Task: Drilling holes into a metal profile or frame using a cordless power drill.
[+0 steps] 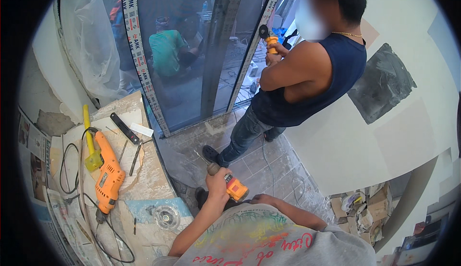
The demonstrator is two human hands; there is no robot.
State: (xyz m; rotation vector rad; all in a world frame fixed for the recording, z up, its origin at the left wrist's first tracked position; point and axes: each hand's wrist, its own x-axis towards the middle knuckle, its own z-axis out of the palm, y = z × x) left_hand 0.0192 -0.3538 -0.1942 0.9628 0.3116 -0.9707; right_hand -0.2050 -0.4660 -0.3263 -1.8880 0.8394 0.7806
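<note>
My left hand (218, 185) is wrapped round a yellow-orange cordless drill (236, 189), held in front of my waist with its chuck toward the floor ahead. My right hand (263, 199) rests by my waist, just right of the drill; its fingers are mostly hidden against my shirt. On the worktop (156, 182) to my left lie an orange corded drill (110, 175), a yellow-handled hammer (93, 159), a black slim tool (125, 127), a white strip (141, 130), drill bits (135, 159) and a round metal disc (165, 217).
Ahead, a co-worker (307, 69) in a navy sleeveless top holds a yellow angle grinder (272, 42) by the sliding glass door (187, 50). Someone in green (165, 50) sits beyond the glass. Cables (269, 163) trail over the dusty tiles. Cardboard scraps (377, 211) are piled at right.
</note>
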